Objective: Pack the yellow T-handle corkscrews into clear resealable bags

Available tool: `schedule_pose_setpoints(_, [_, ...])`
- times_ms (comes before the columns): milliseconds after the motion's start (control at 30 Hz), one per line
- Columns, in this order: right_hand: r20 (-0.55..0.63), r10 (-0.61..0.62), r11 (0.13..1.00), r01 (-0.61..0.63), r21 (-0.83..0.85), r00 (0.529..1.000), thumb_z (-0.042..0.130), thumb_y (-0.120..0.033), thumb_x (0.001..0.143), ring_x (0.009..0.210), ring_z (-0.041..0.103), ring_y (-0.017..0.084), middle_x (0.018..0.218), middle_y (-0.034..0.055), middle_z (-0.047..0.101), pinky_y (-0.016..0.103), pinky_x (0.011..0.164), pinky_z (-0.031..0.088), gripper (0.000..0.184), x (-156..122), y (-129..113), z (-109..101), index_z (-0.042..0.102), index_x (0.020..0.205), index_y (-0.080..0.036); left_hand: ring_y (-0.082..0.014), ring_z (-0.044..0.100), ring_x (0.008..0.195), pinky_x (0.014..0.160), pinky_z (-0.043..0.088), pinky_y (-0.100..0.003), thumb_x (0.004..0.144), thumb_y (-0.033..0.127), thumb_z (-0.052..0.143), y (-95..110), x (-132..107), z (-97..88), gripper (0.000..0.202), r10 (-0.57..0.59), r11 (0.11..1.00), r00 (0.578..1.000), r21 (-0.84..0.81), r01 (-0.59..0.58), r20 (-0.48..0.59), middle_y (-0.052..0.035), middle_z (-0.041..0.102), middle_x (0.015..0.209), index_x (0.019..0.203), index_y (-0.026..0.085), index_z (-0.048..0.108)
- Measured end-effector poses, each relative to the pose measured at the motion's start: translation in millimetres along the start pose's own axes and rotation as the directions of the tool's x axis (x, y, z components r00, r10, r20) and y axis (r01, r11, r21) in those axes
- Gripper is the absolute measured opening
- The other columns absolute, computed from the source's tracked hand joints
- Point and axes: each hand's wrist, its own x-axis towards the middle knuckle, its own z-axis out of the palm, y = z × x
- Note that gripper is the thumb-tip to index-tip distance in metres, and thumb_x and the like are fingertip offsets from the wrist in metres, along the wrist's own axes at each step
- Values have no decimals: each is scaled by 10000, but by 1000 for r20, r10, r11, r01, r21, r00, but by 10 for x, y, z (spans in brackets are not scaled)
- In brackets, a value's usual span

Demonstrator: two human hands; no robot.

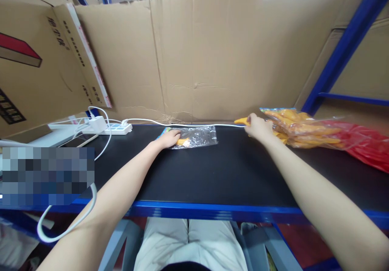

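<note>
My left hand (170,138) rests on the left part of a clear plastic bag (202,136) lying on the black tabletop. Its fingers are closed over the bag's end with the blue-green label, and a short orange piece (183,142) shows under the film beside the fingertips. To the right, my right hand (258,127) is closed around a slim orange item (241,121), whose tapered end sticks out leftward; its kind is unclear. Just beyond that hand lies a heap of clear bags (304,127) with several orange items inside.
Red plastic (367,143) lies at the far right. A white power strip (120,129) with a charger (97,123) and cables sits at the left. Cardboard (227,56) walls the back. A blue edge (212,211) runs along the table's front, above my lap.
</note>
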Motion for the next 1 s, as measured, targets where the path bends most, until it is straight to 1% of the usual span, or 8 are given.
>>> schedule_pose_setpoints(133, [-36,-293,889,286,356,955,523,-203,729,895,585,191,981,40,652,323,798,387,252,-127,-287,-12,560,978,-203,-195,387,1248,1045,239,-273,841,286,319,23,-14,-23,467,-15,1000,1000,20,14,14,-88,447,1340,1237,123,504])
schedule_pose_setpoints(233, [99,-533,757,422,499,840,532,-208,735,815,598,166,907,33,667,275,737,422,174,-276,-496,41,615,885,-185,-190,375,1256,1047,235,-271,853,288,289,50,-27,-39,475,-15,998,999,57,13,38,-85,433,1352,1249,122,491])
schedule_pose_setpoints(333, [197,-634,694,437,572,748,519,-198,749,790,608,152,874,33,673,255,736,439,170,-373,-611,87,637,868,-172,-190,373,1258,1048,235,-271,856,287,270,69,-36,-51,491,-13,997,999,75,10,51,-96,430,1353,1259,100,478])
schedule_pose_setpoints(433, [179,-620,715,456,530,764,519,-211,761,844,608,152,921,38,671,250,778,438,204,-373,-604,55,637,921,-165,-188,369,1260,1051,234,-268,857,294,260,78,-39,-59,509,-11,996,998,85,6,61,-106,420,1359,1273,78,460])
schedule_pose_setpoints(533, [167,-544,817,474,328,822,532,-300,768,904,601,186,991,54,660,281,796,436,266,-323,-503,-83,633,977,-171,-182,365,1262,1054,237,-263,858,312,255,84,-41,-66,521,-14,994,997,108,7,71,-97,411,1366,1284,80,445])
schedule_pose_setpoints(600, [242,-463,886,433,168,853,556,-382,747,924,596,222,1039,80,645,307,782,441,358,-296,-420,-198,623,1023,-165,-179,367,1261,1054,240,-263,859,320,250,89,-44,-70,525,-16,992,997,124,7,73,-91,412,1366,1286,83,444])
schedule_pose_setpoints(767, [523,-400,904,417,92,753,625,-362,676,794,609,210,941,81,656,273,650,438,365,-303,-331,-323,626,973,-151,-178,362,1264,1055,242,-264,855,321,241,100,-53,-82,537,-5,991,997,132,-5,80,-95,406,1370,1289,70,434])
schedule_pose_setpoints(1000, [277,-544,825,443,351,792,572,-212,664,658,551,130,752,17,618,215,578,388,236,-315,-451,-181,609,890,-154,-183,308,1295,1072,216,-289,851,346,243,190,-82,-60,555,59,991,995,118,-69,85,-95,350,1405,1316,73,378])
